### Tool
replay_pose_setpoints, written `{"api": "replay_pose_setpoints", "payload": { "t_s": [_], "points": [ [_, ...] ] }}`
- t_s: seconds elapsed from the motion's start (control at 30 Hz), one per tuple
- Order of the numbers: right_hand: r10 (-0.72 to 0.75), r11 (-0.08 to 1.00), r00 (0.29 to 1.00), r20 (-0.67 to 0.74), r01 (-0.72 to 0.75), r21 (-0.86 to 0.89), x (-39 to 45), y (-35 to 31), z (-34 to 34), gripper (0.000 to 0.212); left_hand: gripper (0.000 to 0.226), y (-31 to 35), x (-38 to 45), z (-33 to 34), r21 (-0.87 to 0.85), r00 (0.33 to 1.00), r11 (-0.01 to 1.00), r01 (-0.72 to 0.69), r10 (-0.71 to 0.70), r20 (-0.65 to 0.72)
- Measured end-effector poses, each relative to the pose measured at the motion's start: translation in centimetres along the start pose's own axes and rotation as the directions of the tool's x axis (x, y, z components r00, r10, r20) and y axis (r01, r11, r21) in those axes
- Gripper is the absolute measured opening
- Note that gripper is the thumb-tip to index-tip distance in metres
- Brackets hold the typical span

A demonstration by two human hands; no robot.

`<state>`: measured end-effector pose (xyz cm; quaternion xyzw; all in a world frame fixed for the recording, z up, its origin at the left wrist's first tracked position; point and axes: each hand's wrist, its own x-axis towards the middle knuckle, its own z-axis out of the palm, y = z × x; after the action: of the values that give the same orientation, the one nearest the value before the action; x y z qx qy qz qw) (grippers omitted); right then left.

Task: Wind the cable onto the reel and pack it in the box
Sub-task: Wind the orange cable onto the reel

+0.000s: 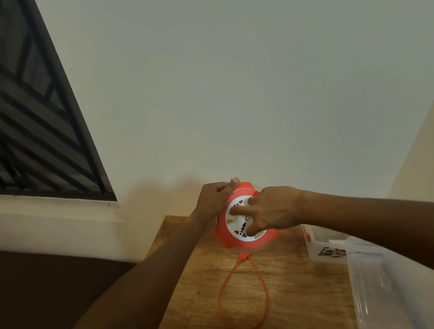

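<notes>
- Filling the upper left of the frame, a dark window point(14, 101) with black diagonal bars sits above a pale sill point(39, 209), and a plain wall point(253, 65) spans the rest of the upper frame.
- Lower left, a dark brown surface point(36, 293) lies beside the wooden table point(292, 291), which runs from the lower middle toward the right.
- Left of centre, the left hand point(215, 197) grips the upper left rim of the reel, its fingers curled over the orange edge and the thumb tip showing at the top.
- At the centre, the orange reel point(246, 242) is held just above the far end of the table, tilted so that its white socket face point(237, 225) turns toward the camera.
- Below the reel, a loop of orange cable point(263, 286) hangs from its lower edge and lies on the table, reaching toward the lower middle of the frame.
- Right of centre, the right hand point(272, 209) rests on the socket face, the index finger stretched across the white disc and the other fingers curled against its lower right part; whether they clasp a knob there cannot be told.
- Further right, under the right forearm, a clear plastic box point(325, 246) with a picture label stands on the table.
- At the lower right, a clear plastic lid point(379, 294) lies just beside the box and partly over the table edge.
</notes>
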<state>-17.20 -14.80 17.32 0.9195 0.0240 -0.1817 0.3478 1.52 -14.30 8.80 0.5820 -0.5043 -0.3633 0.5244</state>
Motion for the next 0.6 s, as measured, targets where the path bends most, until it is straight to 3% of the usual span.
{"api": "replay_pose_setpoints", "payload": {
  "t_s": [0.3,0.5,0.6],
  "points": [
    [-0.099,0.994,0.987,0.127,0.105,-0.035,0.9,-0.4,-1.4,0.054,0.039,0.3,0.0,-0.1,0.077,0.998,0.997,-0.004,0.0,0.062],
    [-0.055,0.997,0.958,0.283,0.068,-0.037,1.5,-1.0,-2.1,0.046,0.041,0.2,0.1,0.2,0.087,0.994,0.996,0.004,-0.014,0.11],
    [-0.047,0.998,0.963,0.265,0.058,-0.034,1.8,-1.6,-1.9,0.045,0.043,0.3,0.3,0.2,0.144,0.99,0.989,-0.019,-0.002,0.144]
  ]
}}
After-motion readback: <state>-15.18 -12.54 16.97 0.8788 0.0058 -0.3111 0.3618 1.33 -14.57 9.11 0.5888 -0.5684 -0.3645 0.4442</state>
